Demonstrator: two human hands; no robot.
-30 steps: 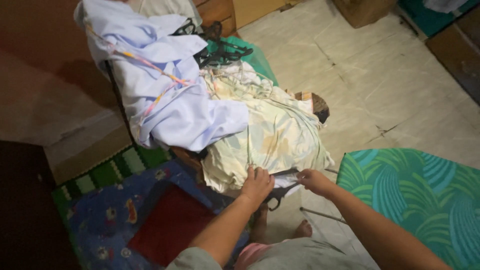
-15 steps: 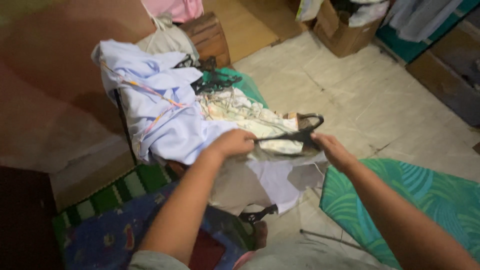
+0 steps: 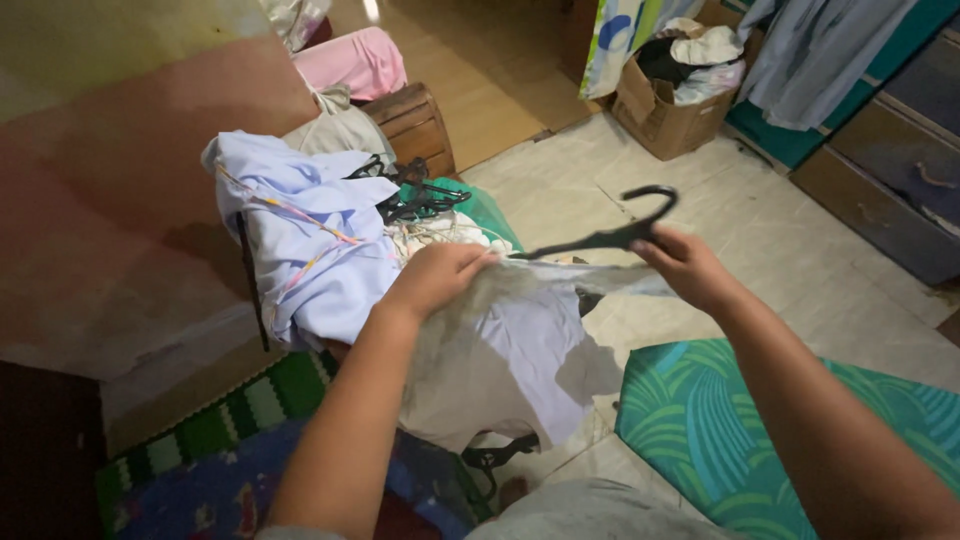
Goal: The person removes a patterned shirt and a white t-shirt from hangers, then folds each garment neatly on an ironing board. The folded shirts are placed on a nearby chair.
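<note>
1. The left hand [image 3: 435, 278] is clenched on the collar end of a pale lilac garment [image 3: 520, 350]; a second ago this hand was low at the foot of the laundry pile, so the cloth has been lifted clear of it
2. The right hand [image 3: 685, 268] is closed around a black hanger [image 3: 610, 235], whose hook points up and away from the grip; half a second ago the hanger sat lower, level with the pile, and it now rides above the garment's top edge
3. The garment hangs spread below both grips, its top edge stretched between them and one hanger arm running along that edge toward the left grip; whether that arm is already inside the neck I cannot tell
4. Beyond the left grip a light blue shirt [image 3: 300, 240] drapes over a chair, with a tangle of spare black hangers [image 3: 410, 195] just behind it
5. Under the right forearm lies a green leaf-patterned ironing board [image 3: 800, 430]; another dark hanger [image 3: 500, 455] shows under the garment's hem
6. Judging from this, the piece is now out of the pile and at the stage of being fitted onto its hanger
</note>
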